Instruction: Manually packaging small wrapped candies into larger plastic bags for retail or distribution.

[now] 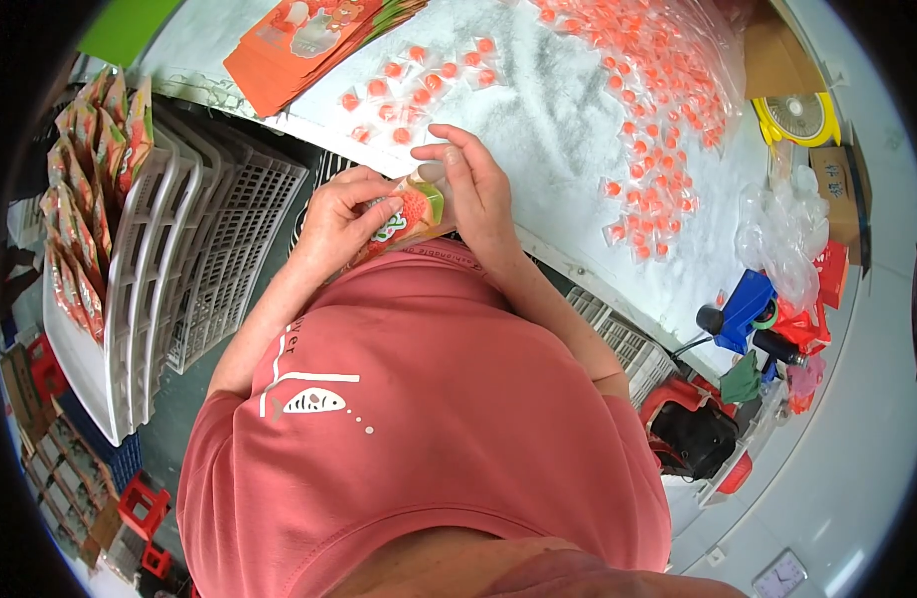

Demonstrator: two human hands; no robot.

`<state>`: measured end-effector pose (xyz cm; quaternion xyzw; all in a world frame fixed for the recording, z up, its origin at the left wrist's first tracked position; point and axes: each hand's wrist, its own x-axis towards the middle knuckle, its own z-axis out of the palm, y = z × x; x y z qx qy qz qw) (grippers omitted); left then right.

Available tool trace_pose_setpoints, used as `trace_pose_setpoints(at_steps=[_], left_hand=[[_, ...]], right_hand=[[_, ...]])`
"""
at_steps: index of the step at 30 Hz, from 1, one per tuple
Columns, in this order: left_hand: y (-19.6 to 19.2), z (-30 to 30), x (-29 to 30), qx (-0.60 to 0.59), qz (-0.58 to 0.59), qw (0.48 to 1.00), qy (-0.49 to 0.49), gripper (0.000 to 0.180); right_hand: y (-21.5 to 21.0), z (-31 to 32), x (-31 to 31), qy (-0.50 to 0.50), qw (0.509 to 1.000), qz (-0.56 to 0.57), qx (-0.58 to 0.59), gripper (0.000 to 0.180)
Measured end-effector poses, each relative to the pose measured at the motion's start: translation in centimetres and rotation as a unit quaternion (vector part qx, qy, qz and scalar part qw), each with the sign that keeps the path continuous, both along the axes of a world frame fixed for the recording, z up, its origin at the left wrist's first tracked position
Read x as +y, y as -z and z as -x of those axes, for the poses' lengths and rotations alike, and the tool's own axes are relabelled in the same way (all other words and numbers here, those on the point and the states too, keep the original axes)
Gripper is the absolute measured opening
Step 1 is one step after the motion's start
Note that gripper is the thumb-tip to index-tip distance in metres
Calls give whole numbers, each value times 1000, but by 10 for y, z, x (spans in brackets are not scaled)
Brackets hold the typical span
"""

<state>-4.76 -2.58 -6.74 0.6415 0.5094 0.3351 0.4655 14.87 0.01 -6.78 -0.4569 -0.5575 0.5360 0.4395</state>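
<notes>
My left hand (pixel 351 216) is closed on a red and green printed pouch (pixel 411 214), its thumb and fingers pinching the left side. The pouch is tilted in front of my shirt, by the table's near edge. Against the pouch's upper right end is my right hand (pixel 478 194), its fingers stretched out and apart with no item visible in them. Part of the pouch's mouth is hidden by the fingers. Just beyond my hands lies a small group of clear sachets with orange-red round pieces (pixel 420 97) on the white table (pixel 548 130).
A stack of flat red packages (pixel 299 50) lies at the far left of the table. A large pile of sachets (pixel 658 90) spreads at the right. Filled pouches (pixel 92 189) fill the white crates (pixel 130 269) at left. A yellow fan (pixel 797 118) and plastic bags (pixel 782 234) stand right.
</notes>
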Motion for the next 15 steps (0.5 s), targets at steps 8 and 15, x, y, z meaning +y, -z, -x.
trace_pose_setpoints(at_steps=[8, 15], left_hand=[[6, 1, -1, -3, 2, 1000, 1, 12], [6, 1, -1, -6, -1, 1000, 3, 12]], right_hand=[[1, 0, 1, -5, 1000, 1, -11, 32], [0, 0, 0, -10, 1000, 2, -11, 31]])
